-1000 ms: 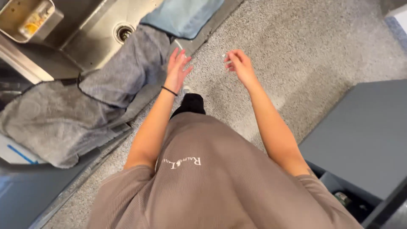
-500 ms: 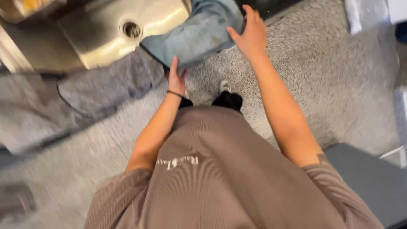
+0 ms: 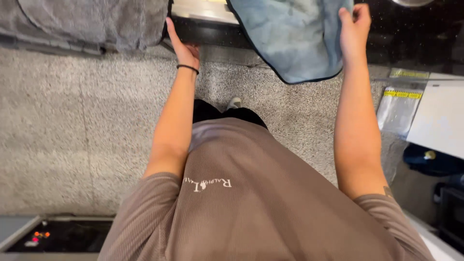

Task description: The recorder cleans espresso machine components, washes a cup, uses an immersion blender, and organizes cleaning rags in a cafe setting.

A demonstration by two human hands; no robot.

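A light blue cloth (image 3: 295, 38) hangs over the dark counter edge (image 3: 208, 33) at the top of the head view. My right hand (image 3: 354, 24) grips the cloth's right edge, fingers curled over it. My left hand (image 3: 182, 46) rests on the counter edge left of the cloth, fingers stretched flat, a black band on its wrist. A grey towel (image 3: 96, 21) drapes over the counter further left, apart from both hands.
Speckled grey floor (image 3: 72, 125) lies below. Clear plastic bags with yellow strips (image 3: 398, 104) and a white surface (image 3: 442, 116) stand at the right. A dark appliance panel with small red lights (image 3: 48, 237) sits at bottom left. My shoe (image 3: 234, 103) shows near the counter.
The view swung toward the counter. My right hand went from touching the blue cloth to gripping its right edge. My left hand reached the counter edge.
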